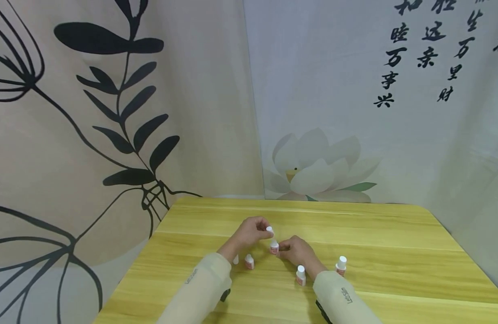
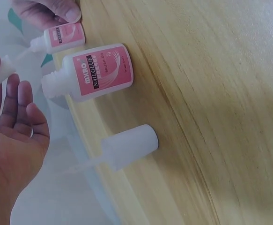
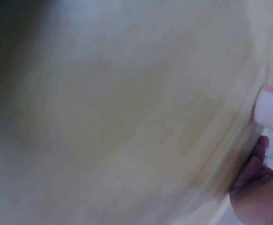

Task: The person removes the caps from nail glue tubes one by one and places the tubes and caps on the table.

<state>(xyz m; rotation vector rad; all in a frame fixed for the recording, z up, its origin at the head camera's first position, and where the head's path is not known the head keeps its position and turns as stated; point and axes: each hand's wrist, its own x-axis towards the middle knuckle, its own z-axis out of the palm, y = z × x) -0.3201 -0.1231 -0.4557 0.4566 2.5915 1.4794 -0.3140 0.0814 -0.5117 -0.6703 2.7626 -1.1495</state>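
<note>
Left hand [image 1: 251, 231]: pinching white cap [image 2: 4, 71] | right hand [image 1: 297, 250]: gripping glue bottle [image 1: 274, 248] near base | brush [image 2: 23, 54]: apparently touching bottle's mouth, blurred

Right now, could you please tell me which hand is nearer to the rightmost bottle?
Right. The right hand is left of the rightmost bottle; the left hand is farther left, holding a white cap.

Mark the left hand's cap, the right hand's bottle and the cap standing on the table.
Held cap [image 2: 5, 70], left wrist view, white side.
Held bottle [image 2: 67, 35], left wrist view, pink label.
Standing cap [image 2: 131, 146], left wrist view, white side.
</note>
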